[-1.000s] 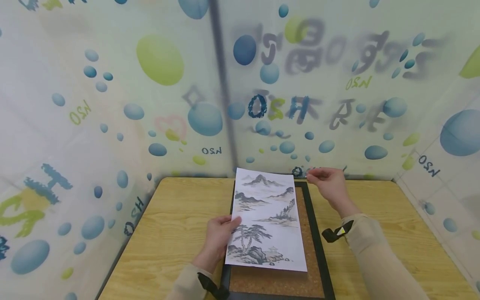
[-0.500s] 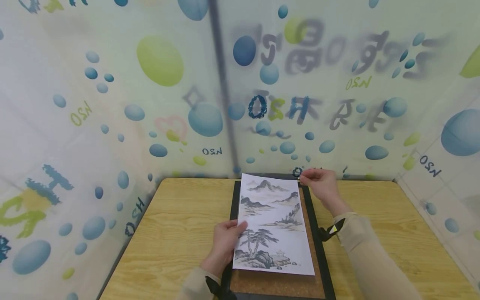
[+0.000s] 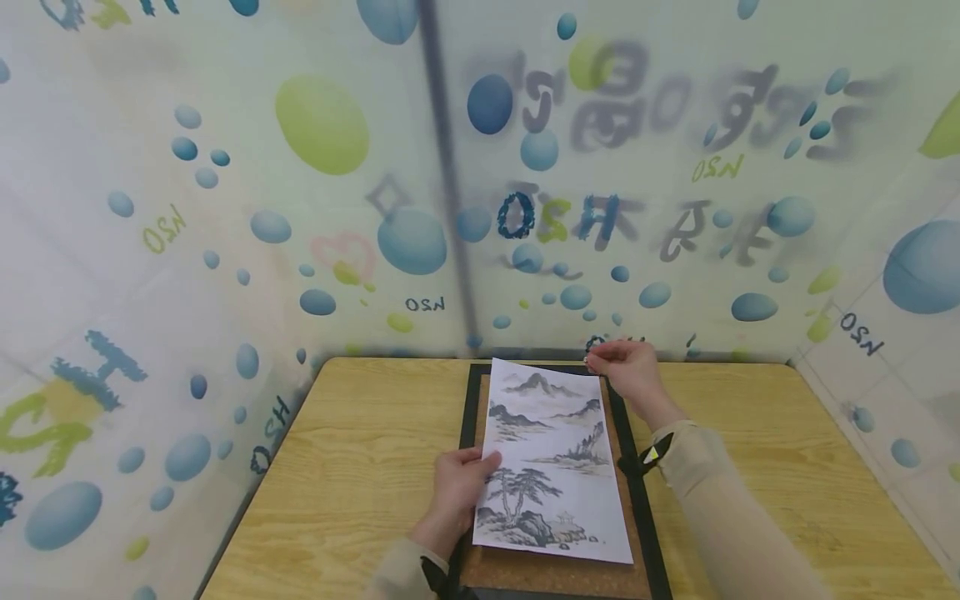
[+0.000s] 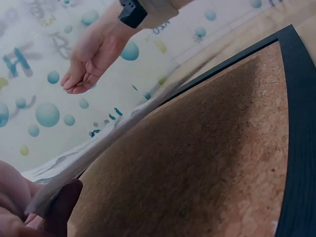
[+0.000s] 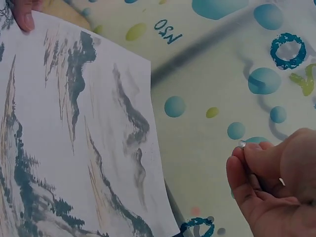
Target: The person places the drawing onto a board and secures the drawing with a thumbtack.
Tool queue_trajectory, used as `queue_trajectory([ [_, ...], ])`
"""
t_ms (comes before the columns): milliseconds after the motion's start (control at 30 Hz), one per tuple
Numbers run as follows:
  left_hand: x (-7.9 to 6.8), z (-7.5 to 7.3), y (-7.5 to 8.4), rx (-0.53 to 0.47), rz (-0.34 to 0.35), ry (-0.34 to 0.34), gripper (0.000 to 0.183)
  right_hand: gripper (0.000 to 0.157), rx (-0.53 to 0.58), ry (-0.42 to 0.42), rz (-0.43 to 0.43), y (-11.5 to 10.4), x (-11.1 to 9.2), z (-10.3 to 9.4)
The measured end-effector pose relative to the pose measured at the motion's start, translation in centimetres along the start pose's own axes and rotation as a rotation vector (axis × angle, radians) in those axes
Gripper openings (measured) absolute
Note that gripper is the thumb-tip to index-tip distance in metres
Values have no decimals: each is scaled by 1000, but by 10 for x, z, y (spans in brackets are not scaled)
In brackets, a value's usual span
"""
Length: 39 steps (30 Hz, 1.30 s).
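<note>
A sheet of paper printed with an ink landscape of mountains and pines (image 3: 551, 500) is held slightly tilted over a black-framed cork board (image 3: 555, 575). My left hand (image 3: 459, 487) pinches its left edge, thumb on top. The left wrist view shows the paper edge-on, raised above the cork (image 4: 247, 148) and shading it. Just beyond the sheet's upper right corner is my right hand (image 3: 632, 383). Between its thumb and fingertips it pinches a tiny clear push pin (image 5: 242, 143), mostly hidden by the fingers.
The board lies on a wooden table (image 3: 367, 433), reaching close to its far edge. Behind it stands a whitish curtain-like wall (image 3: 360, 333) printed with blue and green bubbles. More of this wall closes in the left and right sides.
My left hand has brought the paper rightward and lower over the board. My right hand has moved left toward the sheet's upper right corner, still pinching the tiny pin.
</note>
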<state>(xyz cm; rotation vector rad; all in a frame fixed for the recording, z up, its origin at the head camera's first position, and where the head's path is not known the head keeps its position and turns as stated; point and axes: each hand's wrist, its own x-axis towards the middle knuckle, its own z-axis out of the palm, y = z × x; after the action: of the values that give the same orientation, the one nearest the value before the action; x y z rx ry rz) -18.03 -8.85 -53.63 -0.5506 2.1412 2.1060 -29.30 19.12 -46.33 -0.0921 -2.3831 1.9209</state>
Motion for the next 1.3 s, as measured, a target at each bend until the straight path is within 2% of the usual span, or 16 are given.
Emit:
queue_trajectory([
  [367,1,5,-5,46,13,45,44,19,-20,-6,4,11,5,16],
  [933,-1,10,-5,92,6,68,40,18,-16,-26,51,22,11,35],
  [1300,-2,6,-3,126,-2,47,43,24,26,-83,136,31,15,47],
])
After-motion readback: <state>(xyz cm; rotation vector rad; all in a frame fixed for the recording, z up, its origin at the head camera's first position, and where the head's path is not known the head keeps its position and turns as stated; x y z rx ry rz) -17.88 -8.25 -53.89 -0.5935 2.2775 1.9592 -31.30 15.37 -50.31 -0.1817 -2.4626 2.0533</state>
